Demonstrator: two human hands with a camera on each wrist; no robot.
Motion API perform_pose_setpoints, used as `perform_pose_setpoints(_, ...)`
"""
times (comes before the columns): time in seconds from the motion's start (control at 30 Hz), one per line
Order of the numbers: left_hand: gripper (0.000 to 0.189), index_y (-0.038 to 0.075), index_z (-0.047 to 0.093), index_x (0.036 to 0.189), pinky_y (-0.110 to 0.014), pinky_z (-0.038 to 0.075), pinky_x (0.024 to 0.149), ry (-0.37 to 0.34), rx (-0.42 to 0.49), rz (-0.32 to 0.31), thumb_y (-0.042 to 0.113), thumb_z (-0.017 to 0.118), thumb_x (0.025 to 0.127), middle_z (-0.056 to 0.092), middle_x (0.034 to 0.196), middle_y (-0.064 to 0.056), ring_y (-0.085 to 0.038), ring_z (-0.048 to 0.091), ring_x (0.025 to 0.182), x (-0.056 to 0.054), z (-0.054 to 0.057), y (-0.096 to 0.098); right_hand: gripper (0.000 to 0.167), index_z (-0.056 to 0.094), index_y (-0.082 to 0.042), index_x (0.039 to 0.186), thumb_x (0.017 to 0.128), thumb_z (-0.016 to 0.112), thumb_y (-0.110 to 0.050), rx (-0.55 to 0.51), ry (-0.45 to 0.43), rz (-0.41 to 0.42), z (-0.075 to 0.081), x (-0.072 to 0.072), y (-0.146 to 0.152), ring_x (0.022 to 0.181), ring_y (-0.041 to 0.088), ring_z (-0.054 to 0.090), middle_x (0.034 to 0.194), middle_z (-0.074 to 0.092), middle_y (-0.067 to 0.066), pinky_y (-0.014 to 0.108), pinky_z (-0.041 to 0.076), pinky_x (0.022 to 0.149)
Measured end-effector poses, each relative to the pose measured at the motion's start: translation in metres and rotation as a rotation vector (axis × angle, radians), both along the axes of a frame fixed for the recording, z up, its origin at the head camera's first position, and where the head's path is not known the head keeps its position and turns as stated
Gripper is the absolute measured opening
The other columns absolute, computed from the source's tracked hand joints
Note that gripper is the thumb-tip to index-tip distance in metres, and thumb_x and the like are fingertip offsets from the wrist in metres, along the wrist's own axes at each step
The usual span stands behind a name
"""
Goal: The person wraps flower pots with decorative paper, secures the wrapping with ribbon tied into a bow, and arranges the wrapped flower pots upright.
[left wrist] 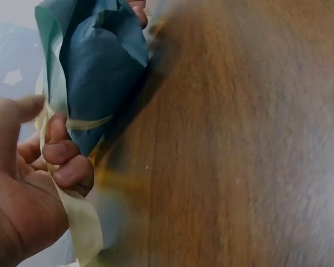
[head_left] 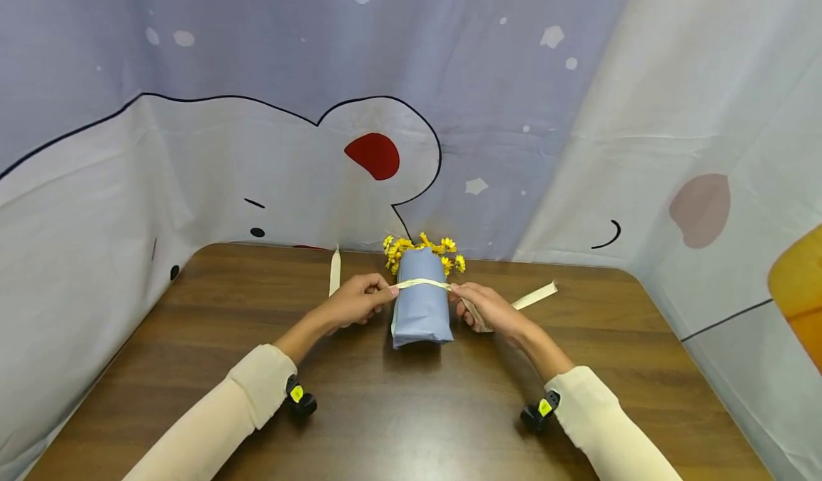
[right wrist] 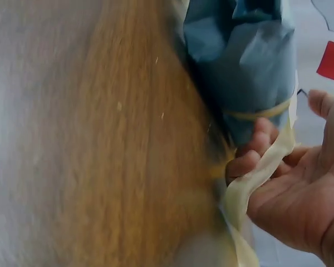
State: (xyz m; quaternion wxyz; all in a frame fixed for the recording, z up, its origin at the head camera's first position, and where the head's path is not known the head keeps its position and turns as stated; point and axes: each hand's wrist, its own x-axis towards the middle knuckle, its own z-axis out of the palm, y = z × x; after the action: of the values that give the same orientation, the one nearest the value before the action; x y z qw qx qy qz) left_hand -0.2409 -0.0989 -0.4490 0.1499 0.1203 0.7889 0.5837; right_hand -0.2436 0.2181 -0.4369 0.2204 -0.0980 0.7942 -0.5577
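A bouquet of yellow flowers (head_left: pixel 447 245) wrapped in blue paper (head_left: pixel 420 317) lies in the middle of the table, blooms toward the back. Across the wrapping runs a cream ribbon (head_left: pixel 420 281). My left hand (head_left: pixel 359 299) pinches the ribbon at the left side of the bouquet. On the other side my right hand (head_left: pixel 484 308) pinches it too, thumb and fingers close beside the paper. Loose ribbon tails hang past both palms in the wrist views. A strip of the ribbon also passes round the underside of the blue paper (left wrist: pixel 100 72), seen in both wrist views.
The brown wooden table (head_left: pixel 257 281) extends to both sides, its back edge against a printed curtain (head_left: pixel 289 167). One ribbon end (head_left: pixel 335 270) sticks up behind my left hand; another ribbon end (head_left: pixel 536 295) juts out right of my right hand.
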Motion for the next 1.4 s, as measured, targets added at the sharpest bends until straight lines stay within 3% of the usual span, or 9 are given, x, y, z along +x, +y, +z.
perform_pose_setpoints(0.1,0.028,0.000,0.067,0.102,-0.026,0.043,0.060,-0.004,0.078,0.068,0.027,0.068,0.111,0.061,0.080,-0.002,-0.015,0.051,0.067,0.000,0.004,-0.001,0.057,0.058,-0.007,0.125,0.110,0.065,-0.061,-0.009,0.077,0.025,-0.002,0.000,-0.003,0.076,0.014,0.060,0.094,0.065,0.004,0.027,0.051,0.064)
perform_pose_setpoints(0.27,0.022,0.013,0.074,0.093,-0.028,0.058,0.084,-0.113,0.421,0.115,0.019,0.063,0.111,0.074,0.090,0.000,-0.016,0.068,0.087,-0.001,0.013,0.004,0.062,0.054,-0.008,0.129,0.103,0.076,-0.059,0.032,0.148,0.043,0.002,0.005,-0.010,0.076,0.017,0.064,0.085,0.067,0.004,0.031,0.055,0.065)
perform_pose_setpoints(0.5,0.021,0.017,0.080,0.098,-0.027,0.050,0.092,-0.135,0.540,0.079,0.019,0.064,0.111,0.075,0.098,0.005,-0.012,0.064,0.097,-0.002,0.024,0.020,0.053,0.055,-0.002,0.138,0.107,0.073,-0.040,0.081,0.100,-0.009,0.009,0.007,-0.014,0.080,0.020,0.065,0.086,0.067,0.003,0.033,0.055,0.070)
perform_pose_setpoints(0.7,0.030,0.019,0.084,0.103,-0.039,0.035,0.124,-0.078,0.691,0.011,0.017,0.057,0.117,0.081,0.132,0.000,-0.012,0.061,0.134,-0.006,0.026,0.037,0.052,0.056,-0.002,0.138,0.107,0.074,-0.040,0.075,0.092,-0.009,0.007,0.006,-0.012,0.079,0.019,0.066,0.085,0.068,0.001,0.033,0.055,0.070)
perform_pose_setpoints(0.9,0.024,0.011,0.079,0.133,-0.030,0.051,0.109,0.037,0.504,0.048,0.019,0.064,0.116,0.084,0.127,0.003,-0.015,0.070,0.129,-0.008,0.023,0.053,0.054,0.056,-0.001,0.137,0.107,0.074,-0.042,0.074,0.093,-0.007,0.003,0.005,-0.012,0.079,0.018,0.066,0.086,0.069,0.002,0.032,0.054,0.069)
perform_pose_setpoints(1.03,0.041,0.006,0.065,0.156,-0.021,0.057,0.096,0.075,0.372,0.085,0.019,0.063,0.118,0.080,0.137,-0.013,-0.017,0.076,0.128,-0.004,0.017,0.056,0.054,0.055,-0.001,0.139,0.107,0.074,-0.041,0.068,0.093,0.000,0.001,0.003,-0.012,0.078,0.019,0.065,0.086,0.068,0.002,0.032,0.054,0.068)
perform_pose_setpoints(1.23,0.047,0.006,0.059,0.162,-0.019,0.055,0.094,0.224,0.237,0.073,0.010,0.062,0.116,0.077,0.133,-0.026,-0.025,0.075,0.128,-0.003,0.010,0.059,0.051,0.056,-0.001,0.139,0.110,0.072,-0.040,0.068,0.098,0.007,0.003,0.003,-0.012,0.085,0.020,0.066,0.092,0.069,0.002,0.032,0.055,0.073)
perform_pose_setpoints(1.33,0.046,0.002,0.060,0.160,-0.015,0.056,0.092,0.287,0.219,0.085,0.004,0.063,0.114,0.075,0.124,-0.028,-0.039,0.076,0.131,-0.002,0.006,0.064,0.051,0.060,0.000,0.139,0.114,0.066,-0.044,0.165,0.226,-0.007,0.006,0.003,-0.006,0.103,0.026,0.069,0.111,0.073,0.010,0.038,0.057,0.087)
perform_pose_setpoints(1.4,0.046,-0.001,0.061,0.158,-0.013,0.057,0.094,0.306,0.236,0.093,0.000,0.063,0.113,0.071,0.121,-0.028,-0.046,0.075,0.133,-0.001,0.006,0.068,0.056,0.064,0.002,0.136,0.117,0.056,-0.051,0.325,0.357,-0.087,0.010,0.000,0.004,0.114,0.034,0.069,0.121,0.073,0.018,0.046,0.057,0.095)
